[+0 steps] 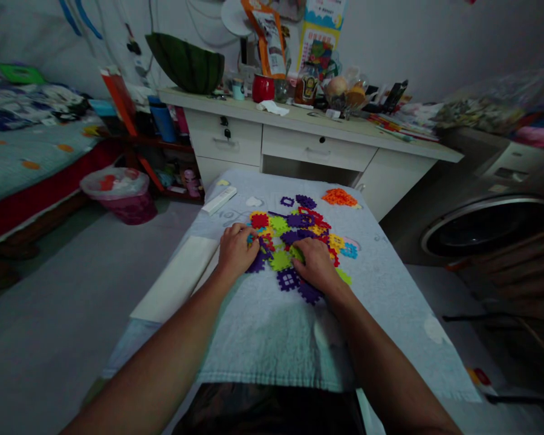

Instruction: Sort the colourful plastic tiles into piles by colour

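One orange pile (pixel 339 197) is lying beyond overlapping, uncountable notched pieces (pixel 279 225); left hand (pixel 236 249) and right hand (pixel 317 262) are half-curling over them, grip unclear.

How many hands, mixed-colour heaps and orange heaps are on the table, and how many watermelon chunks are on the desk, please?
Left hand and right hand: 2
Mixed heap: 1 (its overlapping pieces can't be counted reliably)
Orange heap: 1
Watermelon: 1
Total: 5
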{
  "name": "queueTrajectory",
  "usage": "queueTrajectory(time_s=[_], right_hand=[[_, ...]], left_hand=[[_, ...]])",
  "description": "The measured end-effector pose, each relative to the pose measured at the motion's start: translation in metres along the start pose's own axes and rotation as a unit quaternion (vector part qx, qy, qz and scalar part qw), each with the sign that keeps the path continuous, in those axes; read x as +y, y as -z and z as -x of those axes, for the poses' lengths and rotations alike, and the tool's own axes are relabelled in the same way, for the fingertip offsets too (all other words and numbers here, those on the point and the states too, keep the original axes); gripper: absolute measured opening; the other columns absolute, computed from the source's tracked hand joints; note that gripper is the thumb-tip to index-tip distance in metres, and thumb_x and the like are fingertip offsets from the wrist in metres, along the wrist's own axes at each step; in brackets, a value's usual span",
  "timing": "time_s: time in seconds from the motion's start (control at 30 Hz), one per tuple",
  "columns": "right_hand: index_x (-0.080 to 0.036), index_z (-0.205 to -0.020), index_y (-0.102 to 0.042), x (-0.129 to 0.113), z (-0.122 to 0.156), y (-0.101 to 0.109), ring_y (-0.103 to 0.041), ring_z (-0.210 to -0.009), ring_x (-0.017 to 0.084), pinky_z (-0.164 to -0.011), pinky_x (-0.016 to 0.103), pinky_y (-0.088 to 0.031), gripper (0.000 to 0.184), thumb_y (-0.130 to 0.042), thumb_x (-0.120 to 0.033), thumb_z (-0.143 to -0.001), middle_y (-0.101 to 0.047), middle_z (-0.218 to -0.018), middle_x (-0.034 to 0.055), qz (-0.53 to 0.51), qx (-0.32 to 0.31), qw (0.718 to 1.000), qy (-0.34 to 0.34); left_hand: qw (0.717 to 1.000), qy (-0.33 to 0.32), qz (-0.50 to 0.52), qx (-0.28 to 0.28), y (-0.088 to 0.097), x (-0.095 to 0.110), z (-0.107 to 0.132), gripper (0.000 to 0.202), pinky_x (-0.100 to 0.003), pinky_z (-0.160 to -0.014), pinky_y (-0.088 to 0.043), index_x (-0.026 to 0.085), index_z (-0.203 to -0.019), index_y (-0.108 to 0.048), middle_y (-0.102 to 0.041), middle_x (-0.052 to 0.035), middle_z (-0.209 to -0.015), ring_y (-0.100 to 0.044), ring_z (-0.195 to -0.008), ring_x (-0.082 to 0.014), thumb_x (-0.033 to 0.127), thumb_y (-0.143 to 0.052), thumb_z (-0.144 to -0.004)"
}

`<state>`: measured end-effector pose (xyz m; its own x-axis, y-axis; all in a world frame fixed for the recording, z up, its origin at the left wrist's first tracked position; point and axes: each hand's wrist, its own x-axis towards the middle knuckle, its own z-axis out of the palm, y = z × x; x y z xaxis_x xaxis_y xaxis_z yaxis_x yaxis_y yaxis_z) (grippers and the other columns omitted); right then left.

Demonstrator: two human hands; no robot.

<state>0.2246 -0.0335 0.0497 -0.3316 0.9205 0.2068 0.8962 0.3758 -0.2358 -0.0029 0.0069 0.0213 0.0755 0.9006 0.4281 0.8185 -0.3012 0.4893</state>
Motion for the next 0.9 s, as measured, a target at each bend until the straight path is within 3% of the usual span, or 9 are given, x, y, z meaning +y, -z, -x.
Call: queueTrajectory(time_s=[0.13, 0.23, 0.33, 0.4, 0.53, 0.77, 0.9], right_hand=[[-0.018, -0.109, -0.067, 0.013, -0.005, 0.000, -0.061, -0.101, 0.023, -0.095, 0.035, -0.041, 0.028, -0.047, -0.021, -0.091, -0.070, -0.108, 0.0094, -0.033, 0.076, 0.995, -0.058], [-0.016, -0.109, -0.068, 0.022, -0.007, 0.000, -0.064, -0.097, 0.024, -0.091, 0.034, -0.043, 0.030, -0.044, -0.021, -0.091, -0.072, -0.104, 0.0100, -0.051, 0.131, 0.984, -0.106], [-0.016, -0.113, -0.066, 0.030, -0.007, -0.001, -0.064, -0.092, 0.024, -0.087, 0.035, -0.045, 0.032, -0.043, -0.023, -0.092, -0.072, -0.102, 0.0104, -0.074, 0.164, 0.974, -0.137], [-0.015, -0.115, -0.064, 0.035, -0.008, -0.003, -0.064, -0.092, 0.024, -0.086, 0.035, -0.045, 0.033, -0.042, -0.025, -0.092, -0.072, -0.102, 0.0108, -0.089, 0.176, 0.970, -0.145], [-0.014, -0.116, -0.064, 0.043, -0.009, -0.007, -0.061, -0.097, 0.026, -0.090, 0.038, -0.044, 0.034, -0.046, -0.028, -0.090, -0.070, -0.106, 0.0120, -0.091, 0.190, 0.965, -0.154], [-0.015, -0.113, -0.065, 0.058, -0.009, -0.009, -0.057, -0.103, 0.028, -0.096, 0.043, -0.040, 0.034, -0.047, -0.030, -0.088, -0.068, -0.110, 0.0134, -0.095, 0.230, 0.954, -0.170], [-0.016, -0.112, -0.065, 0.064, -0.008, -0.010, -0.056, -0.105, 0.027, -0.097, 0.044, -0.039, 0.033, -0.046, -0.029, -0.087, -0.068, -0.109, 0.0131, -0.090, 0.247, 0.949, -0.176]], left_hand=[[0.994, -0.028, 0.012, -0.100, 0.012, -0.003, -0.001, 0.021, -0.039, -0.089, -0.046, 0.022, -0.089, -0.066, -0.060, -0.0057, -0.092, -0.058, -0.095, -0.0252, 0.041, -0.061, -0.080], [0.984, -0.063, 0.004, -0.168, 0.020, -0.005, 0.000, 0.038, -0.041, -0.089, -0.046, 0.024, -0.099, -0.066, -0.060, -0.0060, -0.099, -0.056, -0.100, -0.0287, 0.048, -0.070, -0.070], [0.975, -0.092, -0.001, -0.205, 0.024, -0.006, 0.003, 0.053, -0.041, -0.090, -0.045, 0.027, -0.109, -0.064, -0.058, -0.0063, -0.111, -0.054, -0.107, -0.0316, 0.045, -0.076, -0.060], [0.970, -0.100, 0.009, -0.224, 0.026, -0.007, 0.004, 0.051, -0.039, -0.089, -0.046, 0.027, -0.109, -0.062, -0.058, -0.0063, -0.113, -0.055, -0.107, -0.0303, 0.037, -0.074, -0.061], [0.963, -0.105, 0.027, -0.248, 0.027, -0.005, 0.004, 0.038, -0.036, -0.085, -0.047, 0.025, -0.100, -0.059, -0.062, -0.0052, -0.105, -0.058, -0.101, -0.0276, 0.023, -0.066, -0.062], [0.941, -0.065, 0.156, -0.294, 0.030, 0.000, 0.000, 0.027, -0.032, -0.075, -0.047, 0.025, -0.095, -0.058, -0.067, 0.0003, -0.091, -0.063, -0.085, -0.0213, 0.022, -0.060, -0.069], [0.943, -0.017, 0.235, -0.235, 0.021, 0.012, -0.002, 0.028, -0.035, -0.079, -0.049, 0.024, -0.102, -0.059, -0.067, -0.0006, -0.095, -0.064, -0.086, -0.0206, 0.027, -0.062, -0.074]])
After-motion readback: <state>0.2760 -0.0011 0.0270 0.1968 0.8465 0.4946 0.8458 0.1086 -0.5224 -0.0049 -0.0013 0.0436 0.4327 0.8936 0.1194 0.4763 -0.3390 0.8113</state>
